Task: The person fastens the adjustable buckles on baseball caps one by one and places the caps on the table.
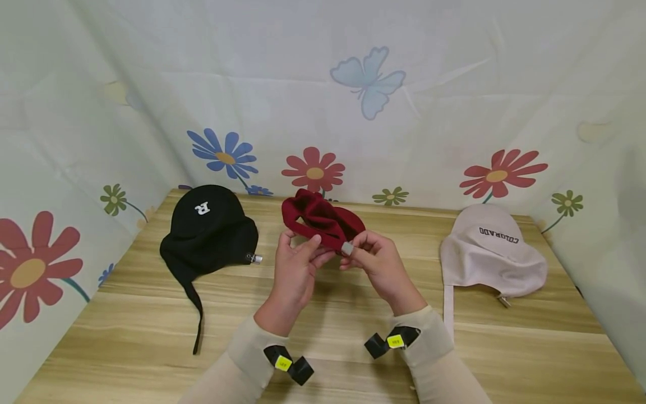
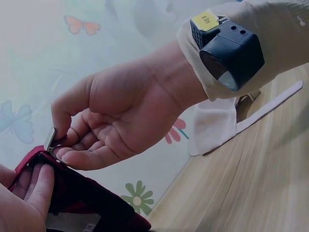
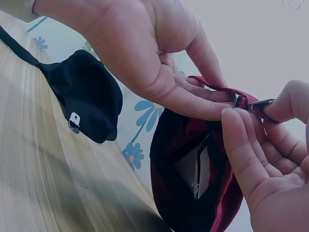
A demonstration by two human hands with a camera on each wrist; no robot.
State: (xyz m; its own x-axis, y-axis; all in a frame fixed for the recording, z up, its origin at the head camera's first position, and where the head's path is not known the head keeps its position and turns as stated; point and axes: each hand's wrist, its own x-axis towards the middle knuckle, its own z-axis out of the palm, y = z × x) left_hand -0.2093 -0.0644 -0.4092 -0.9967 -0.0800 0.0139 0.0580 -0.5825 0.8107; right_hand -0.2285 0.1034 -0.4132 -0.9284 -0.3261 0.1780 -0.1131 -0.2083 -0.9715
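A dark red cap (image 1: 323, 216) is held up above the table between both hands. My left hand (image 1: 295, 272) grips its band, thumb on top and fingers tucked beneath. At the right end of the band, my right hand (image 1: 381, 266) pinches a small silver metal buckle (image 1: 347, 248) between thumb and fingers. The right wrist view shows the buckle (image 3: 260, 104) tilted up on the red strap, with fingers of both hands close around it. Pale labels (image 3: 203, 169) show inside the cap. In the left wrist view, part of the cap (image 2: 96, 198) is cut off by the frame.
A black cap (image 1: 209, 230) with a white letter and a metal buckle (image 1: 256, 258) lies at the left, its strap trailing forward. At the right lies a pale pink cap (image 1: 492, 252) lettered COLORADO. Behind the wooden table (image 1: 328, 365) hangs a flowered curtain (image 1: 282, 73).
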